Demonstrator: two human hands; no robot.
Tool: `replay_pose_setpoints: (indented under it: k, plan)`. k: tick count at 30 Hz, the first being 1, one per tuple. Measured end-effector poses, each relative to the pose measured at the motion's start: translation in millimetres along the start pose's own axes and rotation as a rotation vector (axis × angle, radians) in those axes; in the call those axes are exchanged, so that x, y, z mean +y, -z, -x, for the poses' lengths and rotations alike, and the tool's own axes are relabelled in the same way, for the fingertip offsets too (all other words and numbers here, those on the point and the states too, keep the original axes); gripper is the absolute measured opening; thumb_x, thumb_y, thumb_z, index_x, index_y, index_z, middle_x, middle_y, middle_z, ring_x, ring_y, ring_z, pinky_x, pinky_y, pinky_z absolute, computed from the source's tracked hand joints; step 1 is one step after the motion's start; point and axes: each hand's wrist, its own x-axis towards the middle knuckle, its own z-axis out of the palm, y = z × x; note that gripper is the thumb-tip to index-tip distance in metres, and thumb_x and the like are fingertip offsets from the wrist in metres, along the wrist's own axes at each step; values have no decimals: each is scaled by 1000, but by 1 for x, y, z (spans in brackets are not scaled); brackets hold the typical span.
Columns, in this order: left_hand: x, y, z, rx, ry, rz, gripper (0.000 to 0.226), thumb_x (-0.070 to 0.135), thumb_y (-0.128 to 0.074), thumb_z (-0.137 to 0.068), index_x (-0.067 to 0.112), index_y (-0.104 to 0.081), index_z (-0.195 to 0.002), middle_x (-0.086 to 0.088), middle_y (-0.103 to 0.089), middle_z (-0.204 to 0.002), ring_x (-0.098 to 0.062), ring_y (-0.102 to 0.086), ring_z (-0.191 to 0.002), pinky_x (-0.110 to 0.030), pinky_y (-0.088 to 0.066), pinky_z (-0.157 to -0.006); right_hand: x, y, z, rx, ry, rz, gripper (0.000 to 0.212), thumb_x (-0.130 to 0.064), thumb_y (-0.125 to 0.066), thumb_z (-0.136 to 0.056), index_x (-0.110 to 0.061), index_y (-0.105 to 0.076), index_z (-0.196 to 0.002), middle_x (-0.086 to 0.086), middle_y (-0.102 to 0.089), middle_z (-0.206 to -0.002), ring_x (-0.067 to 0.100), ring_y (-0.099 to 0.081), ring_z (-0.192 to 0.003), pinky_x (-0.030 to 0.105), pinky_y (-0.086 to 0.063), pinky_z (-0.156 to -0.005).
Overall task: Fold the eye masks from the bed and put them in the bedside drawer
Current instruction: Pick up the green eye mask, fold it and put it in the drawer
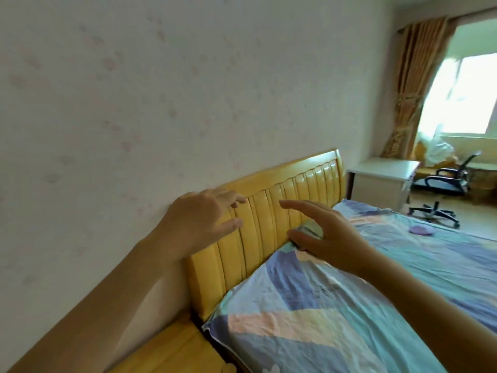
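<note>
A purple eye mask (pixel 421 229) lies flat on the patterned bedspread (pixel 443 265) far to the right, well beyond both hands. My right hand (pixel 330 238) hovers over the pillow (pixel 295 305) near the headboard with its fingers spread and straight. A small grey-green thing (pixel 309 229) shows between its thumb and fingers; I cannot tell what it is or whether the hand touches it. My left hand (pixel 204 219) is raised in front of the yellow padded headboard (pixel 269 216), fingers loosely spread, holding nothing. No drawer front is visible.
The top of a yellow wooden bedside cabinet (pixel 172 351) sits at the bottom left under my left forearm. A white cabinet (pixel 382 181) stands past the bed's far side. An overturned office chair (pixel 446 181) and its base (pixel 433 214) lie on the floor near the window.
</note>
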Motion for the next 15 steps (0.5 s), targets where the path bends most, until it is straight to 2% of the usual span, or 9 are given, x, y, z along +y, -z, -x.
replay_pose_setpoints:
  k: [5, 9, 11, 15]
  plan:
    - [48, 4, 2, 21, -167, 76, 46, 58, -43, -81, 39, -51, -122, 21, -61, -113, -3, -59, -102, -31, -48, -83, -19, 42, 70, 63, -135, 119, 51, -34, -62, -88, -47, -40, -133, -15, -54, -135, 5, -49, -124, 32, -42, -103]
    - [106, 5, -1, 32, -302, 139, 45, 58, -47, -80, 40, -52, -121, 21, -63, -112, -4, -61, -100, -26, -46, -77, -27, 85, 138, 101, -252, 226, 50, -39, -61, -88, -43, -42, -134, -16, -55, -134, 4, -49, -124, 37, -44, -103]
    - [141, 6, -6, 26, -374, 170, 47, 58, -46, -80, 39, -52, -123, 20, -62, -114, -5, -61, -103, -26, -45, -78, -31, 111, 175, 139, -306, 276, 49, -39, -61, -88, -41, -43, -134, -17, -56, -132, 3, -50, -123, 37, -45, -103]
    - [227, 2, -16, 23, -526, 220, 42, 52, -57, -85, 39, -51, -125, 20, -61, -118, -7, -61, -102, -26, -42, -79, -37, 168, 252, 218, -425, 357, 51, -35, -64, -88, -40, -44, -134, -16, -59, -128, 4, -52, -121, 36, -45, -102]
